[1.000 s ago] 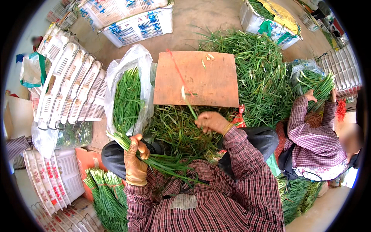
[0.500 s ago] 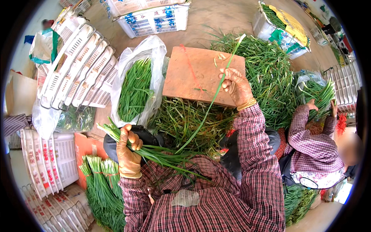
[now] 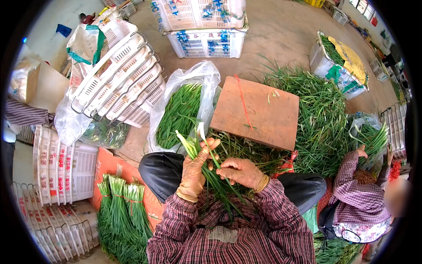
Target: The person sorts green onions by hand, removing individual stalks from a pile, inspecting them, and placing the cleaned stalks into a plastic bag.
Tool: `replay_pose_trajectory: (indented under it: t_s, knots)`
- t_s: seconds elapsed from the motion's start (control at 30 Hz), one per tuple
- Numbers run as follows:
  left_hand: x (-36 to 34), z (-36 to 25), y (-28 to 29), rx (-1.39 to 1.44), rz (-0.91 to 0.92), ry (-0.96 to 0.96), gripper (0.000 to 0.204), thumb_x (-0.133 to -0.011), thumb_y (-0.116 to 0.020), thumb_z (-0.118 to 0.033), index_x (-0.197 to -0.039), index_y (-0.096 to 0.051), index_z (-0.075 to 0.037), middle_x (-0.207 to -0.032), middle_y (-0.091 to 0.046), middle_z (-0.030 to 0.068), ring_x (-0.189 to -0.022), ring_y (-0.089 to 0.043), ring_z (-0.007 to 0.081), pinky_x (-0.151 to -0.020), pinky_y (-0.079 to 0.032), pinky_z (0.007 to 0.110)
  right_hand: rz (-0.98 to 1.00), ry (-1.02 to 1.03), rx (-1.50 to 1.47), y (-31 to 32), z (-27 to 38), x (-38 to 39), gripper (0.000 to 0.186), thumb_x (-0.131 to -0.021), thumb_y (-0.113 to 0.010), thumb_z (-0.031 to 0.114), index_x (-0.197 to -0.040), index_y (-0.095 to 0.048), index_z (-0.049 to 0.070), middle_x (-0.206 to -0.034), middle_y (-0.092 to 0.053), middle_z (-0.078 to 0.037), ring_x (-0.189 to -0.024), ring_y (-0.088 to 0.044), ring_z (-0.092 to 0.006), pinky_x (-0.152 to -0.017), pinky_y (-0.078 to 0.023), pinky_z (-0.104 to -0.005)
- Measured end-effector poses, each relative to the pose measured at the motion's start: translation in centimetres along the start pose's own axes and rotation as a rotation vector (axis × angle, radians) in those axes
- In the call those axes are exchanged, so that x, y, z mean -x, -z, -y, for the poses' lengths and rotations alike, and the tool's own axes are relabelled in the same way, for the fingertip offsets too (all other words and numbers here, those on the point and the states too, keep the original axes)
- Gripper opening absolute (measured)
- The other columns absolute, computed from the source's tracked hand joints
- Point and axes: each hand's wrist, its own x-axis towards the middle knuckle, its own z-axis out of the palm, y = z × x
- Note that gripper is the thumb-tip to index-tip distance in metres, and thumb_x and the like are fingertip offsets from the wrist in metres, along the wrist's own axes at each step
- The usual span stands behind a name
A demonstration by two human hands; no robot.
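Note:
My left hand point(image 3: 191, 174), in a thin yellowish glove, is closed around a small bunch of garlic chives point(image 3: 188, 144). Their pale stem ends point up and away from me, and the green leaves hang toward my lap. My right hand point(image 3: 244, 172), gloved too, is beside it, its thumb and fingers pinching a single chive stalk point(image 3: 214, 157) against the bunch. Just beyond my hands stands a reddish-brown board point(image 3: 257, 112) with a red string across it. A loose heap of chives point(image 3: 323, 121) spreads to the right of the board.
An open plastic bag of chives point(image 3: 180, 115) stands left of the board. Tied chive bundles point(image 3: 118, 193) lie at my left on orange card. White crates point(image 3: 121, 75) are stacked beyond. At my right a co-worker in a checked sleeve point(image 3: 360, 189) handles chives.
My right hand has come back from above the board with the long stalk, bringing it to the bunch in my left hand. The view has shifted, too.

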Motion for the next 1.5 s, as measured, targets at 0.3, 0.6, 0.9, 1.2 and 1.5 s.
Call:
replay_pose_trajectory:
  t_s: [0.3,0.6,0.9,1.2,1.5]
  knots:
    - [0.5,0.5,0.9,-0.101,0.149,0.047,0.02,-0.093,-0.068,-0.017,-0.106,-0.066,-0.001,-0.086,-0.068,0.0052,-0.074,-0.061,0.0145,-0.067,-0.046,0.029,-0.192,0.16,-0.071,1.1,3.0,0.2,0.029,-0.097,-0.064,0.028,-0.114,-0.068,0.003,-0.094,-0.069,0.0,-0.073,-0.06,-0.0077,-0.063,-0.051,-0.0226]
    - [1.1,0.6,0.4,-0.101,0.221,0.103,0.018,-0.093,-0.068,-0.016,-0.105,-0.064,-0.003,-0.093,-0.07,0.0072,-0.075,-0.062,0.0142,-0.066,-0.047,0.028,-0.132,0.22,-0.286,0.4,4.9,-0.7,0.027,-0.098,-0.062,0.019,-0.115,-0.065,-0.001,-0.087,-0.066,-0.003,-0.061,-0.054,-0.0065,-0.052,-0.042,-0.0199]
    - [1.1,1.7,0.9,-0.088,0.261,0.132,0.021,-0.096,-0.066,-0.02,-0.106,-0.064,-0.003,-0.087,-0.067,0.0061,-0.074,-0.061,0.0135,-0.064,-0.047,0.027,-0.094,0.214,-0.265,0.6,5.2,-1.8,0.026,-0.1,-0.058,0.025,-0.104,-0.065,0.0,-0.058,-0.049,0.003,-0.044,-0.041,-0.0051,-0.04,-0.033,-0.021]
    - [0.3,0.8,0.1,-0.106,0.193,0.02,0.024,-0.09,-0.073,-0.02,-0.107,-0.064,-0.005,-0.072,-0.056,-0.0014,-0.058,-0.047,0.0096,-0.051,-0.038,0.024,0.003,0.007,0.432,3.6,1.6,0.0,0.057,-0.098,-0.059,0.042,-0.137,-0.051,0.001,-0.119,-0.066,-0.012,-0.109,-0.063,-0.02,-0.093,-0.049,-0.0304]
    - [-5.5,-14.8,5.8,0.624,0.424,-0.547,0.027,-0.104,-0.051,-0.026,-0.104,-0.061,-0.001,-0.065,-0.04,-0.005,-0.052,-0.038,0.005,-0.048,-0.038,0.022,-0.358,0.225,0.051,6.4,3.6,1.6,0.075,-0.097,-0.041,0.064,-0.137,-0.053,0.002,-0.125,-0.064,-0.015,-0.116,-0.06,-0.0262,-0.1,-0.045,-0.0363]
